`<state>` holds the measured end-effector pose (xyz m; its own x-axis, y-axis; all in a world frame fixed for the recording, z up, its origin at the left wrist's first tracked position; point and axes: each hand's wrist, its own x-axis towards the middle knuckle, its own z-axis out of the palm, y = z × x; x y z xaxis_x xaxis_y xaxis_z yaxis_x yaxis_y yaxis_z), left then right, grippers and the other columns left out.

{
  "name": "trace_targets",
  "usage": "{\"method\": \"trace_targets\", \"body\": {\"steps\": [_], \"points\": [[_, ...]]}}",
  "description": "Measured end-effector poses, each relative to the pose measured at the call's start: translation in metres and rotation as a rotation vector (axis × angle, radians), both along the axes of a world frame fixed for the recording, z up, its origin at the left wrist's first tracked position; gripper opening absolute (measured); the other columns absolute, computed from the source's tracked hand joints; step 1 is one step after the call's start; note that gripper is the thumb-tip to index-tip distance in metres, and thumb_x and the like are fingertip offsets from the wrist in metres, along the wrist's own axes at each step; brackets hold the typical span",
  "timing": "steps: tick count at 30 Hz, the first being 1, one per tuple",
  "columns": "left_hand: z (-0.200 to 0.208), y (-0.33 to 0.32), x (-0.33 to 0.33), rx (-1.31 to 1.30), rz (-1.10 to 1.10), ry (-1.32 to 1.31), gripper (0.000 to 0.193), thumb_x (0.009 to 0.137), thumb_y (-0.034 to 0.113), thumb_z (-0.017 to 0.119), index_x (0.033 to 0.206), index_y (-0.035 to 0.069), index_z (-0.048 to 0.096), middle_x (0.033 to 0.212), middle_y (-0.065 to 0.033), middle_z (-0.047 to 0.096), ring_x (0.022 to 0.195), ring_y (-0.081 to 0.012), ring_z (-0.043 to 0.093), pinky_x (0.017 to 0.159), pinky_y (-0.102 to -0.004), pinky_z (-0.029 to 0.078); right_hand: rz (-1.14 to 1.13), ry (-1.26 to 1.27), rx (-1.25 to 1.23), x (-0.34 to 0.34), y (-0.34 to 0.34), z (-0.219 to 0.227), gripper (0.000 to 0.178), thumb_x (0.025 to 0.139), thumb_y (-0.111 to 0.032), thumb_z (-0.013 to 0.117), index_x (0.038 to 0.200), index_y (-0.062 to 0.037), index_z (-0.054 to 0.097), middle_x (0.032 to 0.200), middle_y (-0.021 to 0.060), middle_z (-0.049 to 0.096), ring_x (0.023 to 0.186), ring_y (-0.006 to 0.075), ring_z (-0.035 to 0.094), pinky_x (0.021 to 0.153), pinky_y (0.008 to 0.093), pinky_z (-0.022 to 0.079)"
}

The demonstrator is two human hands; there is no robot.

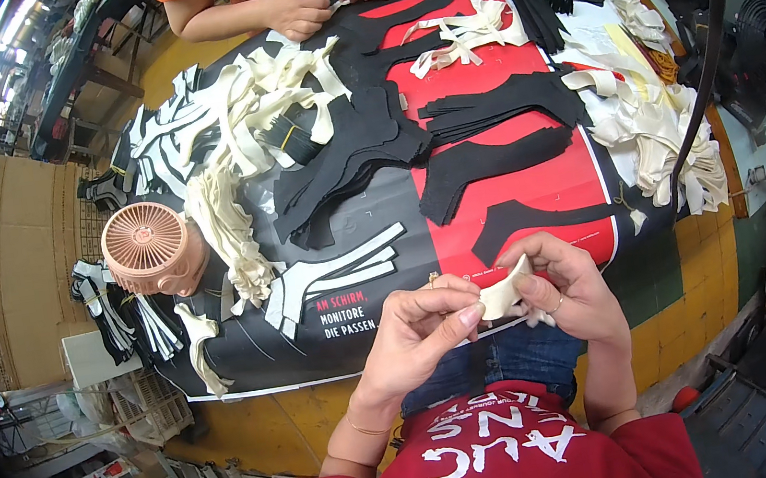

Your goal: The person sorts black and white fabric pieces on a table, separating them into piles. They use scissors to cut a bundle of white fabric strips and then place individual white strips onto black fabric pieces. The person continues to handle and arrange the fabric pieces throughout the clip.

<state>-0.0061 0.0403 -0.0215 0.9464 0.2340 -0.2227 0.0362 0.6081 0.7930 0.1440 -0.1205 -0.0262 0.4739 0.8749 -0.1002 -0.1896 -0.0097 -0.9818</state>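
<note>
Between my two hands, at the table's near edge, a small cream fabric piece [499, 299] is stretched. My left hand [423, 325] pinches its left end between thumb and fingers. Its right end is gripped by my right hand [558, 284], with the tip standing up past the fingers. Just beyond my right hand lies a black cut fabric piece [522, 226]. Black-and-white strip pieces [321, 281] rest to the left of my left hand. Further left, a single cream piece [201, 345] lies near the table edge.
A pink fan [147, 246] stands at the left. Cream pieces [263, 95] and stacked black pieces [349, 161] cover the middle. More cream pieces [660, 140] hang over the right side beside a dark pole [711, 51]. Across the table, another person's hands [300, 13] work on something small.
</note>
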Motion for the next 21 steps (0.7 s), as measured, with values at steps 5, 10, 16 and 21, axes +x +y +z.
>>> {"method": "trace_targets", "body": {"steps": [5,10,16,21], "points": [[0.006,-0.001,0.0,0.149,0.016,0.034,0.013,0.092,-0.001,0.063,0.102,-0.005,0.072,0.097,-0.0067,0.063,0.082,-0.0073,0.057,0.069,-0.0206,0.046,-0.035,0.064,-0.057,-0.006,0.004,-0.007,0.031,0.098,-0.02,0.063,0.121,0.0014,0.059,0.09,0.0026,0.06,0.082,0.0078,0.057,0.068,0.0216,0.051],[0.009,-0.003,0.003,0.233,-0.01,0.058,0.013,0.092,-0.001,0.064,0.101,-0.006,0.072,0.094,-0.0054,0.063,0.082,-0.0073,0.057,0.069,-0.0217,0.046,0.02,0.183,-0.011,-0.007,0.003,-0.017,0.032,0.1,-0.019,0.059,0.124,0.0009,0.056,0.092,0.0027,0.06,0.079,0.0069,0.057,0.065,0.0208,0.05],[0.01,-0.005,0.003,0.348,0.022,0.073,0.012,0.091,-0.001,0.065,0.1,-0.005,0.072,0.094,-0.0057,0.063,0.08,-0.0082,0.057,0.071,-0.0232,0.047,0.011,0.187,-0.011,-0.01,0.003,-0.023,0.03,0.101,-0.018,0.058,0.125,-0.0002,0.056,0.091,0.0022,0.059,0.076,0.0061,0.057,0.063,0.0204,0.049],[0.012,-0.006,0.004,0.403,0.034,0.092,0.012,0.09,-0.001,0.066,0.098,-0.005,0.073,0.091,-0.0067,0.064,0.079,-0.009,0.057,0.069,-0.0231,0.047,0.022,0.189,-0.006,-0.011,0.005,-0.024,0.028,0.101,-0.016,0.057,0.125,-0.0011,0.056,0.092,0.0015,0.059,0.08,0.006,0.058,0.062,0.0206,0.049]]}}
